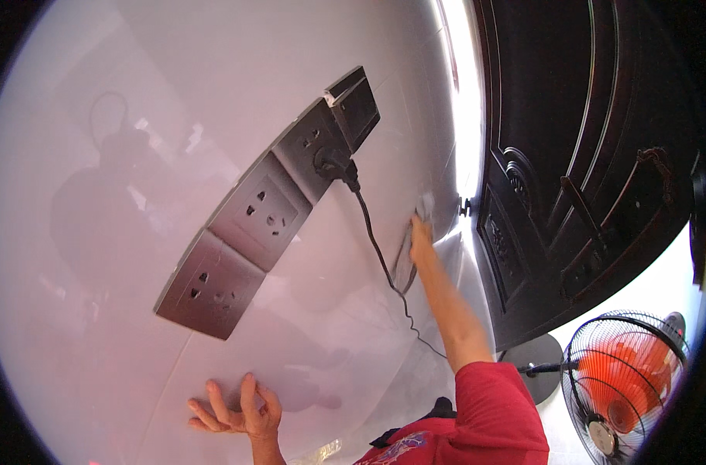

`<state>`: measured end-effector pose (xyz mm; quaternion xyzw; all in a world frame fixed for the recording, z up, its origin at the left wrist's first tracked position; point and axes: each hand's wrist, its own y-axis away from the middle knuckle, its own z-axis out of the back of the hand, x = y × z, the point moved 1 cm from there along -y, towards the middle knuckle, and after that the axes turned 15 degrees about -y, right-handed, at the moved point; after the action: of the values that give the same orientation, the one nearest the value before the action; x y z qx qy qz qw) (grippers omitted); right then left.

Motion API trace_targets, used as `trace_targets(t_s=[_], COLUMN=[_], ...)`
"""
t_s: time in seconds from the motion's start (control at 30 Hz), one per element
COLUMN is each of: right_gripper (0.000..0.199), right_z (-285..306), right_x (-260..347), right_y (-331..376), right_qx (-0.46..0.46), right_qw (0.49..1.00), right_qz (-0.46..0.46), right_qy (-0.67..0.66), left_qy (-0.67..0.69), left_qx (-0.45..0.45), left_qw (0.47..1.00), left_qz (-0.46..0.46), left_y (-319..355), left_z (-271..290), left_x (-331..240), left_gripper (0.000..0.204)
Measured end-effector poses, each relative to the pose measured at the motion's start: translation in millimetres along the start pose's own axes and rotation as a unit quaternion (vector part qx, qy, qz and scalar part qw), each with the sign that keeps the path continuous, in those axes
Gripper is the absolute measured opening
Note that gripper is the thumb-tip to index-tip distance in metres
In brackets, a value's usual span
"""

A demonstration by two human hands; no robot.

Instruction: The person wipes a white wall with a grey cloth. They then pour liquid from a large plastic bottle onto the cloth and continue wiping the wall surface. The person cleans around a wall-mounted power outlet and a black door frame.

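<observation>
My left hand (244,412) is at the lower left, fingers spread and bent at the glossy pale wall (120,310). Nothing is in it. My right arm stretches up and away, and the right hand (420,236) presses a greyish cloth (404,267) to the wall. Blur hides some of its fingers, and the cloth shows above and beside it. Between the hands and farther up, a row of dark grey sockets (237,217) is set in the wall. A black plug (336,167) sits in one of them, its cord (377,248) hanging past my right hand.
At the right stands a dark carved wooden door (539,155) with a handle (585,209), bright light showing along its edge. A black fan (624,380) with orange behind its grille stands at the lower right. A dark switch (358,115) adjoins the sockets.
</observation>
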<state>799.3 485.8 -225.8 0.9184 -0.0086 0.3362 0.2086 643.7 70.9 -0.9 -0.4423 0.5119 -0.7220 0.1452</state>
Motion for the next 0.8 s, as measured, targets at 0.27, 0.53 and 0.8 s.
trace_targets(t_s=[0.27, 0.53, 0.8], right_gripper=[0.045, 0.068, 0.038], right_z=[-70.4, -59.4, -63.6], right_x=[161.5, 29.7, 34.0], right_y=[184.7, 324.0, 251.7], right_qx=[0.194, 0.314, 0.168], right_qw=[0.893, 0.764, 0.804], right_qz=[0.402, 0.538, 0.497], right_qy=[0.063, 0.167, 0.282], left_qy=[0.095, 0.155, 0.153], left_qx=[-0.055, -0.067, -0.049], left_qw=[0.993, 0.986, 0.987], left_qz=[0.038, 0.007, -0.016], left_y=[-2.2, -3.7, -3.3], left_z=[-6.1, -6.0, -2.5], left_x=[-11.5, -15.3, -10.8], left_gripper=[0.015, 0.013, 0.014])
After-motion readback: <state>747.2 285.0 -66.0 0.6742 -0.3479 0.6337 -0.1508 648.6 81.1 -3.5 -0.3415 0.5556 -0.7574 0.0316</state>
